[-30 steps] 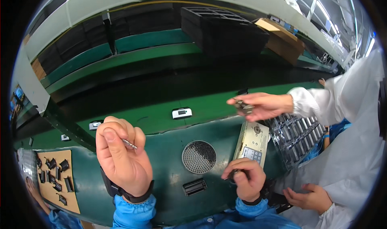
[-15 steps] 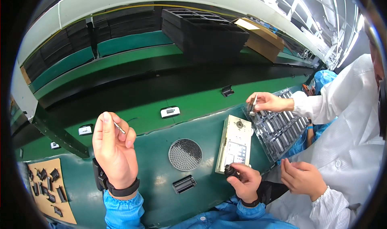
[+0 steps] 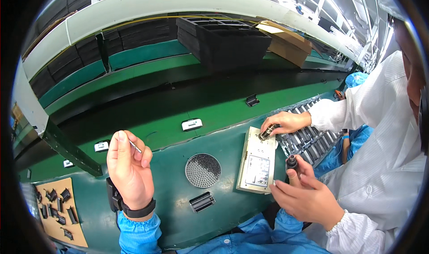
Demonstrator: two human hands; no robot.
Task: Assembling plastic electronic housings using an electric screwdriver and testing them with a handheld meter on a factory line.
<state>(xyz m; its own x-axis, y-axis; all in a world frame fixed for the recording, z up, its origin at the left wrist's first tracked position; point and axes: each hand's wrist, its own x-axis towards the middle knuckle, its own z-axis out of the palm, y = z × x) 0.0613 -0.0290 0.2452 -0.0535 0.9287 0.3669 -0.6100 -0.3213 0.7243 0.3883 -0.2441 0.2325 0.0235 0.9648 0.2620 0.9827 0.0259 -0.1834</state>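
My left hand [image 3: 130, 173] is raised at the left, a slim metal rod [image 3: 135, 147] pinched between thumb and fingers. On the right, my right hand [image 3: 305, 166] grips a black cylindrical part [image 3: 292, 162]; most of that hand is hidden behind a co-worker's hand [image 3: 308, 202]. The co-worker's other hand [image 3: 288, 121] holds a dark cylinder with a shiny band [image 3: 269, 132] at the top end of a cream box-shaped device [image 3: 254, 164]. Between my hands lie a round dish of small black pieces [image 3: 203, 170] and a black ribbed holder [image 3: 202, 202].
Black parts lie on a brown board [image 3: 62, 213] at the far left. A clear tray of dark cylinders [image 3: 308, 133] stands right of the device. White devices [image 3: 191, 124] line the green ledge. A slanted green post [image 3: 67, 146] rises at left; black foam trays [image 3: 223, 44] stand behind.
My right hand has moved up and right with the black part, and the co-worker's near hand now overlaps it. The co-worker's other hand has brought its cylinder onto the device.
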